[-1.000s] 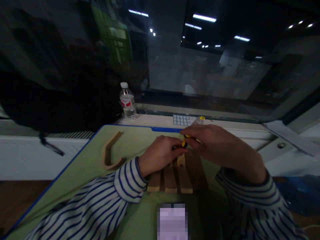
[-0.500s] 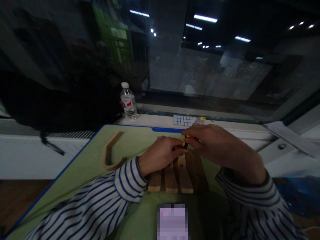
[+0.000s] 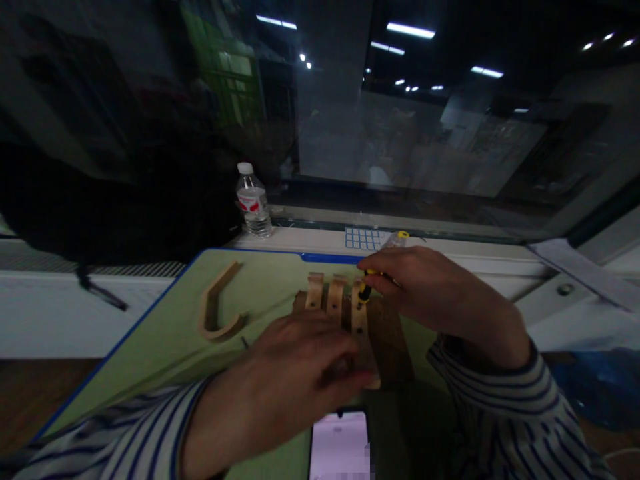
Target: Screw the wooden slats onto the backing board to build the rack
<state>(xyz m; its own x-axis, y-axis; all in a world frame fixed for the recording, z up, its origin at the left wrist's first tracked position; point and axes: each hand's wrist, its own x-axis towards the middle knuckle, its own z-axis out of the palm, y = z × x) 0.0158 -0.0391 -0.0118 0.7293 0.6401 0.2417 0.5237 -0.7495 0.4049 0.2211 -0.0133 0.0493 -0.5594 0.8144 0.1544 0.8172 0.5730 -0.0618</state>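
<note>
A wooden slatted piece [image 3: 335,303] with several upright hooks lies on the green mat [image 3: 165,333]. My right hand [image 3: 425,290] is closed on a yellow-and-black screwdriver [image 3: 367,290], its tip down at the far end of a slat. My left hand [image 3: 295,383] lies over the near end of the slats, fingers curled and pressing on the wood. Both arms wear striped sleeves.
A loose curved wooden hook [image 3: 217,310] lies on the mat to the left. A water bottle [image 3: 253,201] stands on the white sill by the window. A lit phone [image 3: 340,443] lies at the near edge. A small clear container [image 3: 397,240] sits behind my right hand.
My left hand has drawn back from the screwdriver tip toward me and now rests on the near end of the slats, which uncovers the hooks. The right hand keeps the screwdriver in place.
</note>
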